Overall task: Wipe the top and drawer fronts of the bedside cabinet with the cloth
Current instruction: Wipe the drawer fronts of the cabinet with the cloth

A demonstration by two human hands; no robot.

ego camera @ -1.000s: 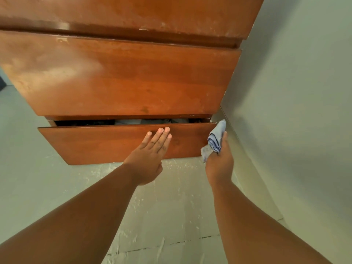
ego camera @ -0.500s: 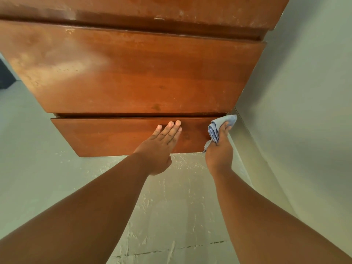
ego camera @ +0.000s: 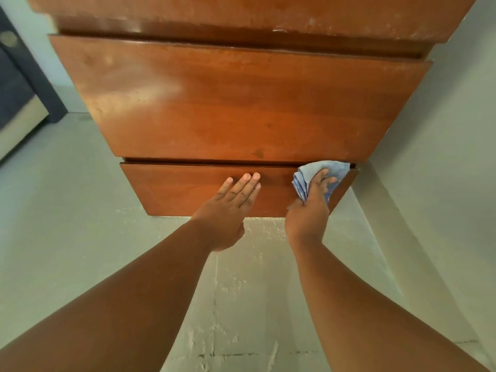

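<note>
The brown wooden bedside cabinet (ego camera: 241, 103) fills the upper view, seen from above. Its lower drawer front (ego camera: 182, 189) sits flush under the larger upper drawer front (ego camera: 241, 108). My left hand (ego camera: 230, 208) lies flat against the lower drawer front near its middle, fingers straight and together. My right hand (ego camera: 311, 208) presses a crumpled blue cloth (ego camera: 322, 170) against the right end of the lower drawer front, near its top edge. The cabinet top (ego camera: 241, 12) shows only as a strip at the upper edge.
A pale wall (ego camera: 442, 157) runs close along the cabinet's right side, with a skirting board (ego camera: 381, 200) at its foot. Pale tiled floor (ego camera: 67, 210) spreads below and to the left. A dark piece of furniture (ego camera: 18, 84) stands at the far left.
The lower drawer, partly open a second ago, is now shut flush. My right hand has moved the cloth from beside the drawer's right corner onto its front.
</note>
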